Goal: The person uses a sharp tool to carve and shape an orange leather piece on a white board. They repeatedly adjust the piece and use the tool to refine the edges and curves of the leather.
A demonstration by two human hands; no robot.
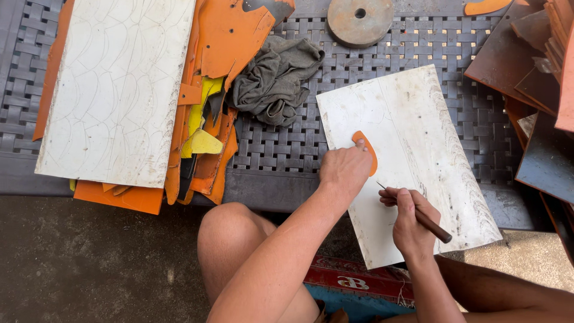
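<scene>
left hand: your left hand (344,170) lies flat, fingers pressed down on the orange curved template (366,151), pinning it to the sheet.
right hand: your right hand (409,224) is closed in a pen-style grip on the scribing tool (426,220), brown handle out to the right, thin metal tip aimed up-left toward the template, just short of it.
template: small orange crescent piece, lying on the left half of the white sheet (418,149).
white sheet: scuffed, tilted, rests on the woven table (287,149), near edge overhanging toward your knees.
marked sheet: second white sheet (116,90) at left, covered in scribed curved outlines, sitting on a pile of orange and yellow offcuts (206,119).
rag: grey rag (275,81) bunched between the two sheets.
disc: round metal disc (359,21) with centre hole at the table's far edge.
right stack: dark and orange sheets (538,78) piled at right.
</scene>
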